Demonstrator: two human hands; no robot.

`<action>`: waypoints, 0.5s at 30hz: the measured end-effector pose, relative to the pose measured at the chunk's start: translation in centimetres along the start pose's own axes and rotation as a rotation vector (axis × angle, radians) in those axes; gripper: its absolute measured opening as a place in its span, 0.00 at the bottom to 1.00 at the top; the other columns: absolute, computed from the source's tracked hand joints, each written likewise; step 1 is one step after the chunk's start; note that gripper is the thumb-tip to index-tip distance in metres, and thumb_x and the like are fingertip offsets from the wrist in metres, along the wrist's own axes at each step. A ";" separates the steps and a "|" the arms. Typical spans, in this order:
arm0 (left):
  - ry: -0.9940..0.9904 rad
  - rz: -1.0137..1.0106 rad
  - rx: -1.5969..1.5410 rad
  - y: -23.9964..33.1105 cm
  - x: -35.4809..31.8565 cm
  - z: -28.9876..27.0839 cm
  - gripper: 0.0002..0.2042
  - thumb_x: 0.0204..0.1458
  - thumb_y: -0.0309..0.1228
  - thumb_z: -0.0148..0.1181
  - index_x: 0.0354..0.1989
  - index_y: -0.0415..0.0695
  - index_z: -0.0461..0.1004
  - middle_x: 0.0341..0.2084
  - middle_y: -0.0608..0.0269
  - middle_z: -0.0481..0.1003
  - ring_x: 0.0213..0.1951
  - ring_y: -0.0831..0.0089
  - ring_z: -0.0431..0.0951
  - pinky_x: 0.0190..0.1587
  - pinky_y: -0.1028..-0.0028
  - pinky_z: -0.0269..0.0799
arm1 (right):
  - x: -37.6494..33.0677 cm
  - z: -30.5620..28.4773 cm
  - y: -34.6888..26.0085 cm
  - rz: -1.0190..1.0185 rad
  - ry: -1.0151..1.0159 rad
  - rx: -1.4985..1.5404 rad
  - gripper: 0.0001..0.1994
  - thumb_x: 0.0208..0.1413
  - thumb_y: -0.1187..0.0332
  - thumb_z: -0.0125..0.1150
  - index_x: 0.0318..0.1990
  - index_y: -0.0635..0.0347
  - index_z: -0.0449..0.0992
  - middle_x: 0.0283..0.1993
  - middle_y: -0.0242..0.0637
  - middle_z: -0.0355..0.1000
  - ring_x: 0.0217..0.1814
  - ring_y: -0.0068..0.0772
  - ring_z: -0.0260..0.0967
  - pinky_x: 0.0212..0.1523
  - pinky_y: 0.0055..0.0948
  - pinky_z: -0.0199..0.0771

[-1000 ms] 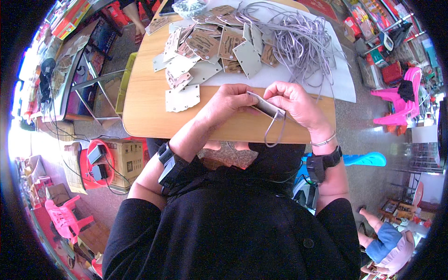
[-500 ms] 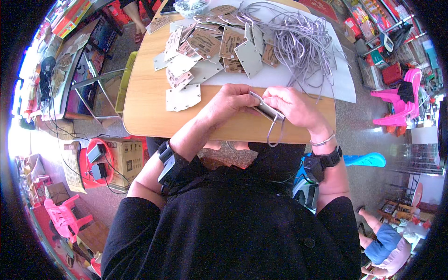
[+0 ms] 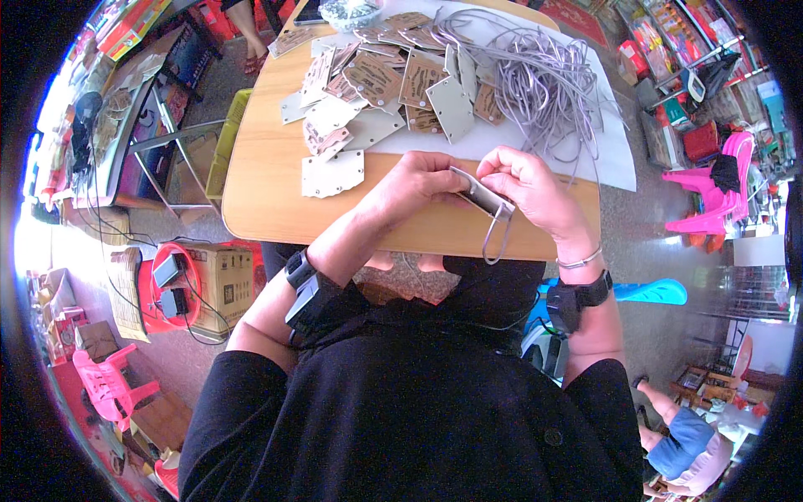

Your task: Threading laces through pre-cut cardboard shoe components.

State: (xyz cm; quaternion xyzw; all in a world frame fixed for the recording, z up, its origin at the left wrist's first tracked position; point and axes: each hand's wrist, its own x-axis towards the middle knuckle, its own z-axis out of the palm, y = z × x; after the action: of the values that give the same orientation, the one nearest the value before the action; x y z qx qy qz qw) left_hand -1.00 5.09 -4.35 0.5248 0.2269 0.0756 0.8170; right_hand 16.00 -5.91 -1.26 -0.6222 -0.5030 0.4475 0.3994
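Left hand (image 3: 424, 177) pinches the thin plate (image 3: 483, 199) above the table's (image 3: 272, 197) near edge, grey cord loop (image 3: 487, 248) dangling, while the right hand (image 3: 529, 186) has just opened up slightly (can't tell whether it's gripping cord), so this piece seems unfinished.

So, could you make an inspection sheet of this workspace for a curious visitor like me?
Surface: wooden table, partly covered by a white sheet.
Work pieces: held plate, grey cord loop hanging from its near end; plate pile; tangled grey cord.
Clutter: bowl and dark flat object at the far edge.
Hands: left hand grips the held plate; right hand bent beside it, its hold unclear.
Cables: black cables by the cardboard box, left.
Surroundings: pink chairs, yellow crate, shelves, another person at lower right.
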 end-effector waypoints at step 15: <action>0.043 0.028 0.048 -0.9 0.9 -0.6 0.12 0.52 0.28 0.55 0.40 0.33 0.72 0.32 0.58 0.75 0.36 0.74 0.77 0.40 0.75 0.72 | -1.6 2.8 -2.5 -0.323 0.233 -0.580 0.08 0.49 0.73 0.56 0.38 0.62 0.73 0.32 0.39 0.72 0.34 0.34 0.71 0.36 0.29 0.70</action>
State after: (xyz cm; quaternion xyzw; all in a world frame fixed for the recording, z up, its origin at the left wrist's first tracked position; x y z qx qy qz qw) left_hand -0.54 5.50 -5.63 0.5457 0.2387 0.0926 0.7979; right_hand 12.50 -6.92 0.62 -0.6692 -0.6522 0.1430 0.3263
